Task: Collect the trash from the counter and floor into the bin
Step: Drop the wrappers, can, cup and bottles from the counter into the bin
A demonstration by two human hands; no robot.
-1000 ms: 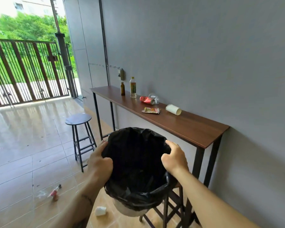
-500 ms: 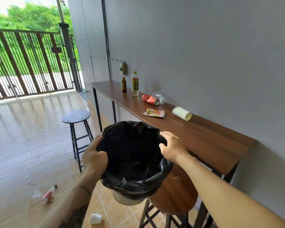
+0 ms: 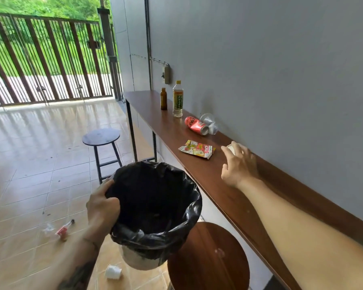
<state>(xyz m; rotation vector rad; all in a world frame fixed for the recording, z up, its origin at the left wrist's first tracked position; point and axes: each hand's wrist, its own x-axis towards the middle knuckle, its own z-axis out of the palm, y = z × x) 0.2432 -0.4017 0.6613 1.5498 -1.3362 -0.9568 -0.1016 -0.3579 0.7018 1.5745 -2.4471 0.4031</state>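
My left hand grips the rim of a white bin lined with a black bag, held up beside the wooden counter. Over a white paper cup lying on the counter, my right hand rests with its fingers spread. Further along lie a yellow snack wrapper, a red can on its side and a clear plastic cup. Beyond them a green-label bottle and a small brown bottle stand upright. On the floor are a crushed bottle with a red label and a white cup.
A round wooden stool stands right under the bin, next to the counter. A dark stool is further off on the tiled floor. A grey wall runs along the counter, and a barred gate closes the far end.
My right hand let go of the bin rim and moved onto the paper cup on the counter. I have come closer to the counter, with the bin now held by my left hand alone.
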